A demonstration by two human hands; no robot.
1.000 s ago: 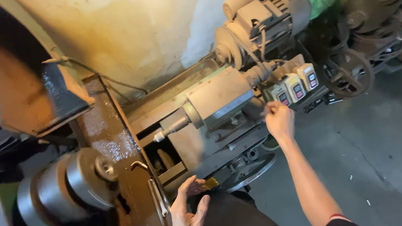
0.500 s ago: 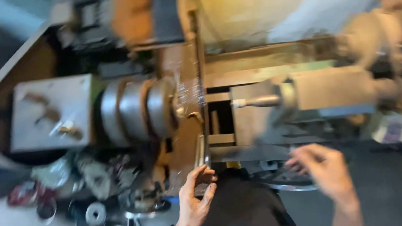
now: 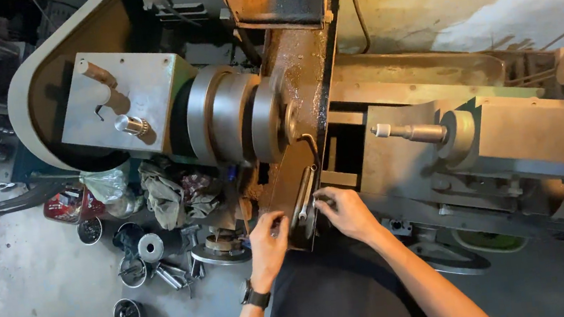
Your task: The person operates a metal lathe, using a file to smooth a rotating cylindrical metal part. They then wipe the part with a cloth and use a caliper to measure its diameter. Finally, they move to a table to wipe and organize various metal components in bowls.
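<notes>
Black wristwatch (image 3: 257, 297), bare forearms, dark clothing.

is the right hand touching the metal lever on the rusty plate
Touching: the head view shows the right hand with fingertips pressed against the metal lever on the rusty plate.

Both hands meet at a rusty lathe plate (image 3: 298, 108): left hand (image 3: 267, 240) and right hand (image 3: 345, 211) finger a metal lever (image 3: 305, 192).

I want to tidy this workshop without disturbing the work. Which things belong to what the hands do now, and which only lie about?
In use:
- left hand and right hand, both at the metal lever
- rusty plate that carries the lever

Lying about:
- rags under the machine
- round metal parts on the floor
- red packet
- tailstock, untouched
</notes>
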